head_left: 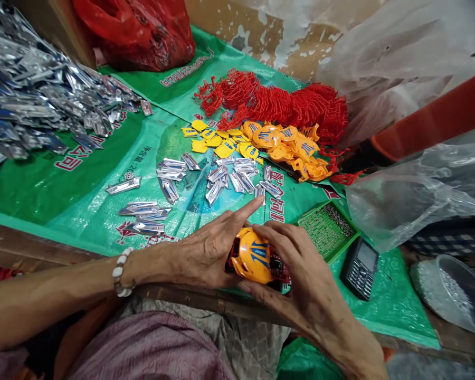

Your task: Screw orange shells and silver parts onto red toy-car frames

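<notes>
A small toy car with an orange body shell, blue arrow markings and a dark red and black chassis is held between both hands near the table's front edge. My left hand closes on its left side, with one finger stretched out forward above it. My right hand wraps round the other end, its fingers over the top and its thumb at the near side. The car's underside and both palms are hidden. Just beyond the hands lie loose silver parts with blue markings.
Farther back are yellow pieces, orange shells and red frames. A big silver heap lies left. To the right are a green tray of small metal bits, a keypad phone, a plastic tub and an orange-red bar.
</notes>
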Motion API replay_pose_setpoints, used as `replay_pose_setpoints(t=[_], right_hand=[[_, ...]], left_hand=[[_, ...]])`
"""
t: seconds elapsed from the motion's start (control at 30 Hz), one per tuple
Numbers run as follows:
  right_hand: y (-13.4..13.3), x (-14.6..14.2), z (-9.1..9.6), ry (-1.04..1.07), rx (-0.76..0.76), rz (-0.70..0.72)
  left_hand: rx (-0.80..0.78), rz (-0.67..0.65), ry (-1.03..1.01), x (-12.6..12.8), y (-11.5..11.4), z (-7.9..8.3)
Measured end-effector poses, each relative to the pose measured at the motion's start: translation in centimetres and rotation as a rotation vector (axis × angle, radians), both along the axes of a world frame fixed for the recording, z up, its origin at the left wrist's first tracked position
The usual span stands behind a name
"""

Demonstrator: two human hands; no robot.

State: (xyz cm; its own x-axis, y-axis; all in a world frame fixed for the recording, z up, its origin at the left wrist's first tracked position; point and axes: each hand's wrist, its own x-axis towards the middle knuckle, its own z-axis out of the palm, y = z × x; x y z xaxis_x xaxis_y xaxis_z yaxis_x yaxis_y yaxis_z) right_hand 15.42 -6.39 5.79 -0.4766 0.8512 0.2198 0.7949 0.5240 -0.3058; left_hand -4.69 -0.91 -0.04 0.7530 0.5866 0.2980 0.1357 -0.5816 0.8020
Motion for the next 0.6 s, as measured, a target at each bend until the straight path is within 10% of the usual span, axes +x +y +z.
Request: replay_pose_setpoints(t=[0.6], right_hand=[[0.3,-2.6,-1.9,-0.087,0.149,-0.035]], left_hand=[[-0.081,-0.085,-0.117,-1.4,1.0,-0.1]])
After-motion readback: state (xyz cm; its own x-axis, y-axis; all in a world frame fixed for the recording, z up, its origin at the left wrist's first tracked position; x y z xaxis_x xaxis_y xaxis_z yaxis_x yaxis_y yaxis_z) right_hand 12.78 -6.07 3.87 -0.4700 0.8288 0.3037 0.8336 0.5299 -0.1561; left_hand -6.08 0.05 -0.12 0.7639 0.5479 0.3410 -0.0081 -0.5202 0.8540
